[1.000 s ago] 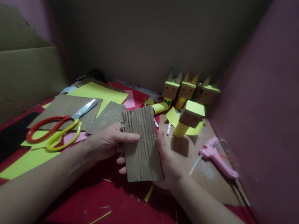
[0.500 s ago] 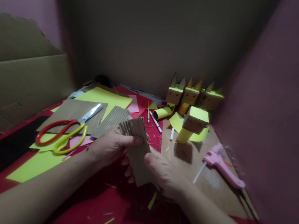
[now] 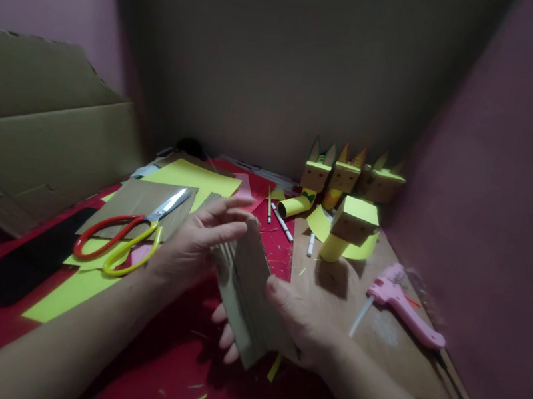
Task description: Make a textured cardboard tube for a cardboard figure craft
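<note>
A folded piece of corrugated cardboard (image 3: 259, 293) is held up over the red cloth in my right hand (image 3: 303, 320). The thumb lies on its right edge, and the fingers show beneath it. A lengthwise bend splits the piece into two faces. At its upper left end is my left hand (image 3: 202, 236), fingers stretched out and thumb apart. Whether that hand touches the cardboard is hard to tell. Left of it, scissors (image 3: 141, 227) with one red and one yellow handle lie on a flat cardboard sheet (image 3: 114, 202).
A pink glue gun (image 3: 404, 302) lies on a brown board (image 3: 411, 371) at right. Near it stands a box-headed figure (image 3: 357, 220) on a yellow tube; several eared ones (image 3: 317, 175) are behind. Yellow paper (image 3: 69, 296), a black slab (image 3: 6, 273) and large cardboard (image 3: 49, 104) are left.
My left hand has loosened its grip on the cardboard, its thumb lifting off the face. The piece has turned in my right hand, now showing its bend. The whole view has shifted slightly.
</note>
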`<state>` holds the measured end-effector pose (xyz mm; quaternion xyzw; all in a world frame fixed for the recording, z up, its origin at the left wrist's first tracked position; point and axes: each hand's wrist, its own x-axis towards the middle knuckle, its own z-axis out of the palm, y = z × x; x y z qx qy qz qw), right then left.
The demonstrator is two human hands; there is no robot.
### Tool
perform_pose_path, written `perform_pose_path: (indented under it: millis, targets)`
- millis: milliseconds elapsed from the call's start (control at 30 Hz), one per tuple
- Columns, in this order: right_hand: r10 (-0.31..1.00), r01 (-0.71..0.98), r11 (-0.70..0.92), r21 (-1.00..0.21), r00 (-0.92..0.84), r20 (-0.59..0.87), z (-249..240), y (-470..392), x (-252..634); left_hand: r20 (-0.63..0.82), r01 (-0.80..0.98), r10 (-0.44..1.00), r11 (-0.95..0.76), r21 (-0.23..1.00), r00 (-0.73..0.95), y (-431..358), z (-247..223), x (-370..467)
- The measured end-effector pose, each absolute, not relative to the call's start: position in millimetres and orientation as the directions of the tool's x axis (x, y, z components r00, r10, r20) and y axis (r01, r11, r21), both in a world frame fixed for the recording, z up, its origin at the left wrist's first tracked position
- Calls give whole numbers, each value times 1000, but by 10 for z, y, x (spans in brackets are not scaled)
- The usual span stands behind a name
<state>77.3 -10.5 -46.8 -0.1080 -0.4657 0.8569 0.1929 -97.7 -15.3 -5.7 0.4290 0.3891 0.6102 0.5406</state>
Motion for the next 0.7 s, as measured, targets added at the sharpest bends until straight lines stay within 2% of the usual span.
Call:
perform_pose_path:
  millis: [100,167,233,333,700]
  targets:
    - [327,-155,-544,-824,-944,-39,-496,-105,776,302,-128,926,-336,933,-228,-180,55,-1063]
    - [300,-118,-564,-817,-951,-70,-514,-99,783,441,33,874,-444,895,-203,-184,78,-1118]
    - [280,-89,-574,-814,-955,-93,-529,-94,792,522,140,847,-507,850,-101,-174,70,-1161]
    - [264,-66,-575,-815,-958,-109,-544,-93,802,541,187,841,-530,827,-10,-151,48,-1196]
    - [253,-60,-574,-817,-962,-107,-555,-85,805,553,241,832,-543,805,26,-163,65,-1188]
